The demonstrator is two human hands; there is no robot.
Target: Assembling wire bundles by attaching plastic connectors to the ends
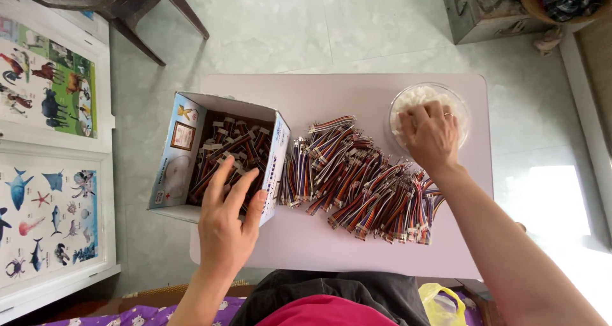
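Observation:
My left hand [228,217] reaches into an open cardboard box [180,149] at the left edge of a small pale table [357,96]; its fingers rest on the bundles of multicoloured ribbon wires [231,144] inside. Whether it grips one I cannot tell. My right hand [432,135] is in a clear bowl [400,103] of small white pieces at the table's far right, fingers bent down into them. Between the hands lies a spread pile of multicoloured wire bundles with white connectors [360,182].
A dark plastic chair [127,7] stands at the far left and a grey metal box [484,10] at the far right on the tiled floor. Animal picture posters [48,141] lie at the left. A yellow plastic bag [440,304] sits near my lap.

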